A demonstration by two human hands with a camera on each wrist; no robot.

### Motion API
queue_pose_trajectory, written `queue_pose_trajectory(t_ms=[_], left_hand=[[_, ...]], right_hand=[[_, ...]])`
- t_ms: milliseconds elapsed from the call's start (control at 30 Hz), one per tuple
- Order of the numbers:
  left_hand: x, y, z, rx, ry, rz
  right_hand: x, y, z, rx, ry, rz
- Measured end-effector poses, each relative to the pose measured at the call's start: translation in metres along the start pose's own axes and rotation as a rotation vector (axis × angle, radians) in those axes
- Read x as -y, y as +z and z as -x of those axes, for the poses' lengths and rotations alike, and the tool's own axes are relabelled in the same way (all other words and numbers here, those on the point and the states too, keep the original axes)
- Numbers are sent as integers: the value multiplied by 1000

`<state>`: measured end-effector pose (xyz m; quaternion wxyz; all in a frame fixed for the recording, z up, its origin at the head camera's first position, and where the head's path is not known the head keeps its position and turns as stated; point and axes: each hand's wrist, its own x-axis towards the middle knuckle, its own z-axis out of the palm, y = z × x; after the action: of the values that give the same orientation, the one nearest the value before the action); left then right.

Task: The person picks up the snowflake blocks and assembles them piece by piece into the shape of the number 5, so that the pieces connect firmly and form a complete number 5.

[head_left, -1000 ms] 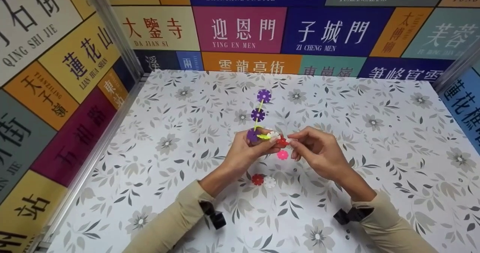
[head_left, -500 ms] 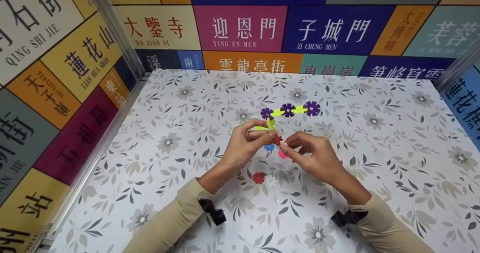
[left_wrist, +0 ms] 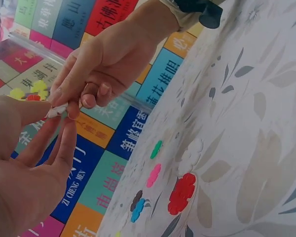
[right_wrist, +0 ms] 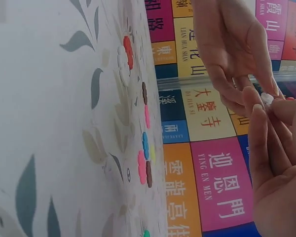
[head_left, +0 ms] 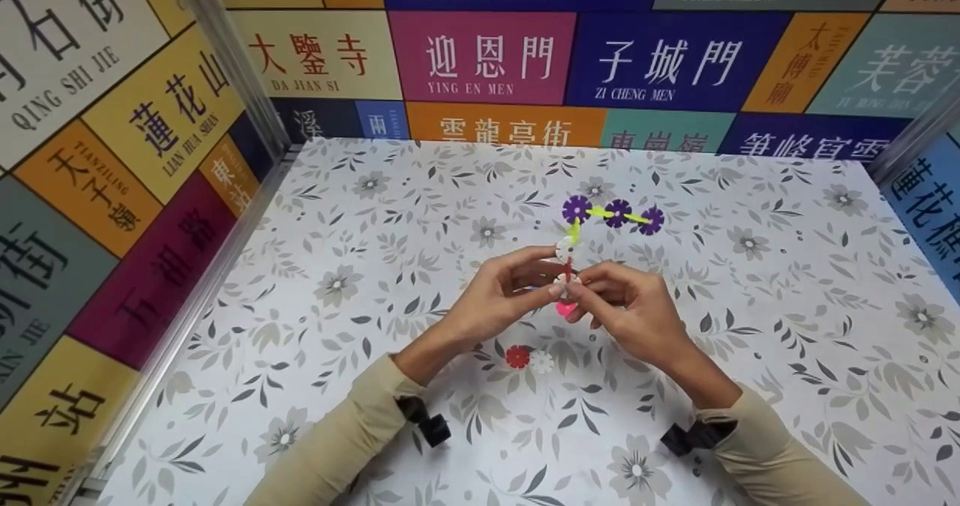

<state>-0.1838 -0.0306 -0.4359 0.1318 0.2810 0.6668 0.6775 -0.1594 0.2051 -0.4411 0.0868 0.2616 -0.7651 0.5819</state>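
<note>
Above the table, a chain of notched plastic snowflake discs is held up between both hands. At its near end is a white snowflake disc (head_left: pixel 568 286), pinched by the left hand (head_left: pixel 491 288) and the right hand (head_left: pixel 637 307) with thumbs and fingertips meeting on it. A red disc (head_left: pixel 568 267) seen edge-on links it to another white disc (head_left: pixel 565 250). Beyond that comes a yellow disc (head_left: pixel 574 230), then purple discs (head_left: pixel 576 209) joined by yellow ones, bending off to the right. In the left wrist view the held white disc (left_wrist: pixel 57 110) is partly covered by fingers.
A loose red disc (head_left: pixel 517 357) and white disc (head_left: pixel 541 361) lie on the flower-patterned table nearer the body. Under the hands are loose pink (left_wrist: pixel 154 176), blue (left_wrist: pixel 137 210), brown (left_wrist: pixel 135 199) and green (left_wrist: pixel 156 149) discs. Panels with lettering (head_left: pixel 480 56) stand behind.
The chain has swung round: its purple end pointed away from the body and now bends to the right. The left hand has shifted its fingers to the near white disc, beside the right hand's.
</note>
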Motion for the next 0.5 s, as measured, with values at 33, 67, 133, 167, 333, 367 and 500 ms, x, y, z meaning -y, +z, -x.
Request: queue_pose_trajectory(t_ms=[33,67,133,167,333,367,500], left_hand=[[0,0,0,-4,-1,-4],[0,0,0,-12,-1,-7],[0,1,-1,-28,-4,-2],[1,1,-1,-37,-6,1],[2,0,-2,-82,-10,33],[3,-1,-2,-91,-9,48],[4,-5,-3,-136,-19,96]], right_hand=[[0,0,0,1,-5,10],[0,0,0,-1,-7,21],[-1,1,0,-7,-7,46],[-1,1,0,-11,-3,58],[-2,0,-2,-20,32,96],[-3,0,-2,-17,39,99],[-5,1,-1,23,66,112]])
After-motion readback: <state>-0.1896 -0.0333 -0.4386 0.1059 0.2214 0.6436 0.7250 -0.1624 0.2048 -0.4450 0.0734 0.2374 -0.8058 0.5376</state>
